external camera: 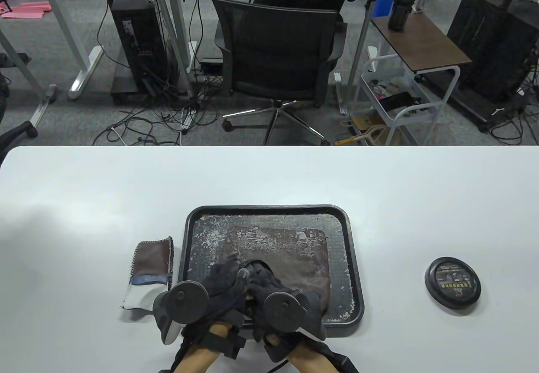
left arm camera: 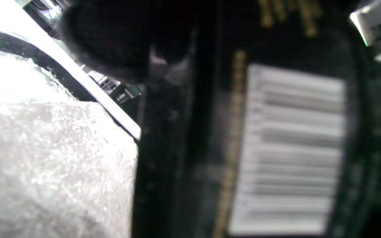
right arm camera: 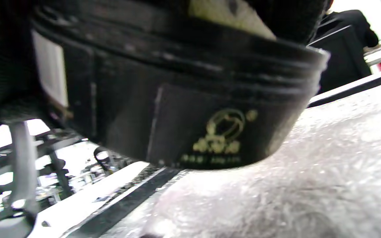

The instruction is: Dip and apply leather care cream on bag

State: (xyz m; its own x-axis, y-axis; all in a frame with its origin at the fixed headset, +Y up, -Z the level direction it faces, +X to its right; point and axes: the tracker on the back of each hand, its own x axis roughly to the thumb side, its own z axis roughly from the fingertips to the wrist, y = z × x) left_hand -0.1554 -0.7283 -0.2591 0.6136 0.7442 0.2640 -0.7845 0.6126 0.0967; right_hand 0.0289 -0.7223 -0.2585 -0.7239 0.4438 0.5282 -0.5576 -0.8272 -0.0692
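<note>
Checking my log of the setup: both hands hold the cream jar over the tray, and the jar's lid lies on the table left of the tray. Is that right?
One detail is wrong. In the table view the lid lies on the table right of the tray, not left; a folded cloth lies on the left. Both the left hand and right hand do hold the cream jar over the tray.

Left hand (external camera: 223, 282) and right hand (external camera: 269, 288) in dark grey-black fabric sensor gloves, round dark grey disc-topped tracker on the back of each, pale grey underside on the left tracker, black wrist straps, thin black cables trailing along both forearms
</note>
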